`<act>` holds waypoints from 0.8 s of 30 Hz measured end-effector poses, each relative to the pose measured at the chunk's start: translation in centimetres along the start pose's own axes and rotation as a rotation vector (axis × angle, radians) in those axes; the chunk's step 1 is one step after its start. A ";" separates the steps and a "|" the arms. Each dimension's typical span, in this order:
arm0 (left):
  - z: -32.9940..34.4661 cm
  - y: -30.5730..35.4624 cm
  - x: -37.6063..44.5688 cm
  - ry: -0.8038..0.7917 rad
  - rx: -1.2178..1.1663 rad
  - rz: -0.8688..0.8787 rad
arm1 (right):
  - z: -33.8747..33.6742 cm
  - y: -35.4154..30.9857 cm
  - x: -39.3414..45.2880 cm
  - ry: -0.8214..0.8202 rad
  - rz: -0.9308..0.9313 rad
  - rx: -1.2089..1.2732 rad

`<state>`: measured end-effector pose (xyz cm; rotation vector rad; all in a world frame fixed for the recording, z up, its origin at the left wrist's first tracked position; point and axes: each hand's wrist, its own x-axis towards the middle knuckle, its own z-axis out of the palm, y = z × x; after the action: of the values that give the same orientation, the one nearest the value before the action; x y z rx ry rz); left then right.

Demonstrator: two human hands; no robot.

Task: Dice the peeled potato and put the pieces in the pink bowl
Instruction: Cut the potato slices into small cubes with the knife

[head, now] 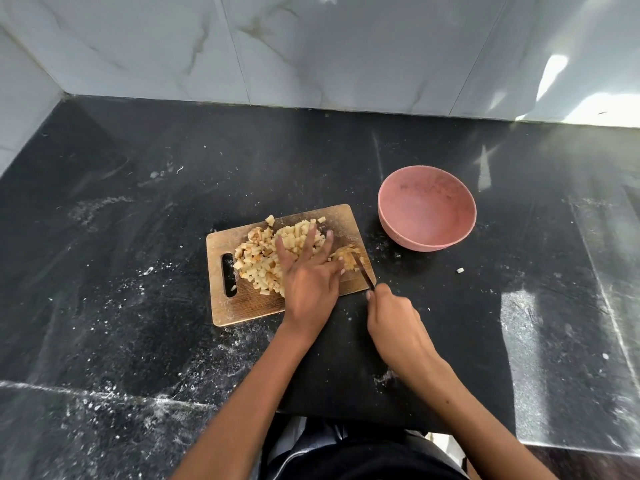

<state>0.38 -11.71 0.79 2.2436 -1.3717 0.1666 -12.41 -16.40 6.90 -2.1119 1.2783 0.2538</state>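
Dicing looks close to done. A heap of potato cubes (266,256) covers the middle and far part of the wooden cutting board (242,306), which lies flat on the dark desk (138,237). The left hand (306,271) lies over the near right side of the heap, its fingers (311,233) straight and spread, pressing or steadying the cubes and gripping nothing. Just beside its thumb, at the board's right end, sits a small uncut remnant of potato (346,254), blurred. The right hand (394,323) is wrapped round the handle of a knife (363,273), whose blade angles into that remnant. The pink bowl (427,208) stands upright on the desk, near the board's far right corner but apart from it; no cubes show inside. One stray cube (460,270) lies on the desk to the right of the board. Judged step: last cuts on the remnant. The next move likely calls for gathering the heap and carrying it to the bowl, either by handfuls or by tipping the board.
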 end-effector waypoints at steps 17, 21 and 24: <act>0.0 -0.2 0.5 -0.051 -0.058 -0.202 | 0.9 -3.5 3.2 -0.014 0.015 -0.169; 0.1 0.0 0.4 -0.019 -0.068 -0.203 | 0.9 -3.0 3.0 -0.053 0.044 -0.194; 0.3 0.0 0.3 -0.013 -0.058 -0.200 | 0.9 -2.5 2.5 -0.080 0.043 -0.214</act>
<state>0.49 -12.13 0.65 2.3192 -1.1351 0.0422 -8.88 -16.87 6.11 -2.2287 1.2998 0.5089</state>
